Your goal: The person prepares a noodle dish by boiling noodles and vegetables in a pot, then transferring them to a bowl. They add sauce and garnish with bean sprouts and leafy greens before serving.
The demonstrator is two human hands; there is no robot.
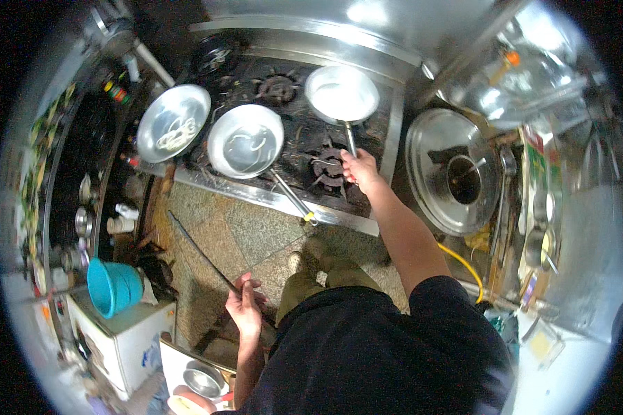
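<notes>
My right hand [361,168] grips the handle of a metal frying pan [342,94], which is over the back right of a dark gas stove [296,124]; glare hides what the pan holds. My left hand [246,301] is low, away from the stove, closed around one end of a long thin dark rod [202,250]. A second metal pan [245,141], with a few pale strands in it, sits at the middle of the stove, its handle over the front edge. At the left, a third pan [174,123] holds a heap of pale noodle-like strands.
A large round metal lid or pan [454,171] with a dark pot opening in it stands right of the stove. A yellow hose [464,267] curves below it. On a white cabinet [135,353] at lower left sits a turquoise bucket [115,287]. A small metal bowl [203,383] is near my left forearm.
</notes>
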